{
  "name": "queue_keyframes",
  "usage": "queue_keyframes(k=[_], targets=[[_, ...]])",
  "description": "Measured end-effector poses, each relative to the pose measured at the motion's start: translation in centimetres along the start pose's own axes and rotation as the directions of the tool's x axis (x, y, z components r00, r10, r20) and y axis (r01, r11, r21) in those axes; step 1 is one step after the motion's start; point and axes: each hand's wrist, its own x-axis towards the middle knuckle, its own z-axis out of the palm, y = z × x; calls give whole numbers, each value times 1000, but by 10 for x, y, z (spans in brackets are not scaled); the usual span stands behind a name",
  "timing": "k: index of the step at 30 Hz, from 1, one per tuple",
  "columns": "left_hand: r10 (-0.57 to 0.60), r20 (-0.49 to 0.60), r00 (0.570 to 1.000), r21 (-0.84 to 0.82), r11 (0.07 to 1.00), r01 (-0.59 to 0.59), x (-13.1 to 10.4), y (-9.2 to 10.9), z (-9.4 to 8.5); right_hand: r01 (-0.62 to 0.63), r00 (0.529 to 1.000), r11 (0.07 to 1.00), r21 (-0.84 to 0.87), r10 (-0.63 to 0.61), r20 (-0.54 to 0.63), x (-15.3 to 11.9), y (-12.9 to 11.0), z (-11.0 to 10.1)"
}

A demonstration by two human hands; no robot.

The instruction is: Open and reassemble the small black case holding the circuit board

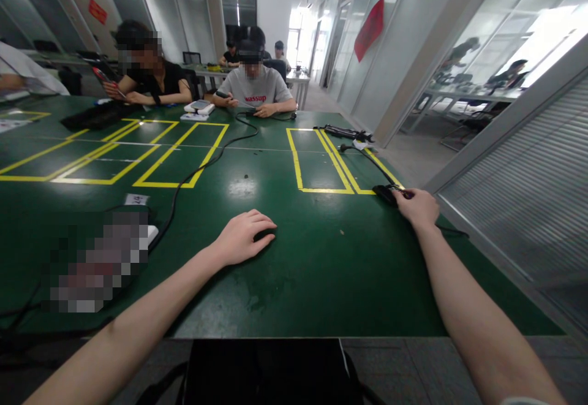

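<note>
Two o'clock: wearer's right hand (420,207) pinched a black corded item (384,195), seemingly resting on the green table (321,282). Grip looked made, lift not. Eleven o'clock: left hand (245,236) empty, fingers together, thumb apart.

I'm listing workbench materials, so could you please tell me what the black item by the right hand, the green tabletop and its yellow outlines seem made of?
Black item: perhaps plastic, dark and seemingly matte, but too small to be sure. Green tabletop: probably laminate or rubber matting, semi-gloss, given soft reflections. Yellow outlines: likely slightly glossy adhesive tape, in flat strips.
</note>
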Motion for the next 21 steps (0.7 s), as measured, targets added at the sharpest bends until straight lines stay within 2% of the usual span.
queue_keyframes(k=[3,4,8,12,17,19,21], targets=[[5,5,1000,5,1000,-5,0,-1,0,-114,993,988,-104,118,31,-4,-9,-2],[3,6,1000,7,1000,-4,0,-1,1,-98,994,989,-112,102,37,-5,-13,-2],[-3,11,1000,10,1000,3,0,-1,1,28,998,999,-44,-25,62,-13,-27,-2],[-9,14,1000,16,1000,9,1,0,0,190,975,974,127,-202,89,-28,-47,4],[-9,18,1000,7,1000,9,1,-1,0,330,905,881,339,-397,151,-59,-86,10],[-13,14,1000,-2,1000,13,0,-1,1,395,855,810,433,-496,148,-76,-103,10],[-17,3,1000,-14,1000,17,0,0,2,461,780,709,534,-611,137,-96,-120,8]])
